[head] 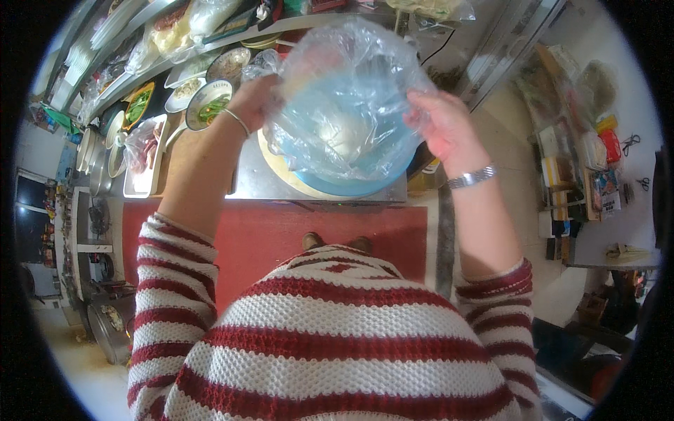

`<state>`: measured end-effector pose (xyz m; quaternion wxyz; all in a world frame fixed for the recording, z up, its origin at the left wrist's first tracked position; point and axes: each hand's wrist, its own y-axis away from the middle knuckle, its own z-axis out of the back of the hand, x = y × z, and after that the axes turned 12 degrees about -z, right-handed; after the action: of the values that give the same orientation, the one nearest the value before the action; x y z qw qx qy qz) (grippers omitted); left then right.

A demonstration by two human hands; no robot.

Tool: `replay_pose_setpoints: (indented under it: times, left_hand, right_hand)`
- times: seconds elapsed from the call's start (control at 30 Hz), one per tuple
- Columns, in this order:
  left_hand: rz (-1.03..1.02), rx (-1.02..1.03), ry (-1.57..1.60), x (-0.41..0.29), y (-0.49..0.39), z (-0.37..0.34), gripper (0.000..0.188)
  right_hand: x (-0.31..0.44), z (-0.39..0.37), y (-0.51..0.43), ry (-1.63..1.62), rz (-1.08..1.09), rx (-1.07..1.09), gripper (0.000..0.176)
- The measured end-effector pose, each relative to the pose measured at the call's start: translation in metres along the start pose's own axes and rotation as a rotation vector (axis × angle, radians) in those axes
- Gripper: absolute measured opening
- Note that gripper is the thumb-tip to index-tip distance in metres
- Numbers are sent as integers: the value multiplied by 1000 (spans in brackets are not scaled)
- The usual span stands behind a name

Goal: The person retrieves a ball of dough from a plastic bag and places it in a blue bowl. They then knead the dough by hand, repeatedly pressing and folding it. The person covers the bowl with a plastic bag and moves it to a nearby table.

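Observation:
A clear plastic bag (358,58) is spread between my two hands above a blue basin (337,188). Through the film I see a smooth pale lump, probably dough (342,131), inside the basin. My left hand (256,102) grips the bag's left edge; its fingertips are blurred and partly behind the plastic. On the opposite edge, my right hand (445,126) pinches the film between thumb and fingers. Beneath the basin lies a round, pale board (269,152), on a metal counter (253,176).
Left of the basin are a bowl of sliced green vegetables (210,105), a white tray with bagged meat (142,181) and an orange-rimmed dish of greens (138,107). A shelf with bagged food (174,37) runs behind. A red mat (253,231) covers the floor.

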<state>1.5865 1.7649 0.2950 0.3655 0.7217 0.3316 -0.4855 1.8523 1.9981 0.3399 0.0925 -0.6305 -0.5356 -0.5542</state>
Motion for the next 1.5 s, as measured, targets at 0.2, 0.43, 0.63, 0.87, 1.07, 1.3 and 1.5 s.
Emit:
replay_pose_setpoints:
  times: [0.2, 0.43, 0.63, 0.87, 1.07, 1.3, 1.5]
  left_hand:
    - [-708, -168, -1100, 18, 24, -4, 45]
    - [-1271, 293, -1235, 18, 77, -68, 33]
    - [-934, 924, -1465, -4, 83, -72, 98]
    - [-878, 585, -1171, -1, 39, -69, 20]
    - [-750, 173, -370, -22, -1, -35, 19]
    - [-819, -382, 63, -45, 23, 13, 12]
    - [-956, -573, -308, -57, 54, 87, 18]
  right_hand:
    - [-42, 10, 0, 193, 194, -291, 47]
    - [-39, 6, -7, 732, 697, -261, 31]
    - [-31, -11, -8, 679, 728, -337, 24]
    - [-23, -12, 19, 335, 619, -432, 15]
    - [-40, 2, 29, 368, 497, -512, 14]
    - [-71, -1, 13, 899, 428, -407, 10]
    - [-79, -10, -7, 1108, 485, -374, 10]
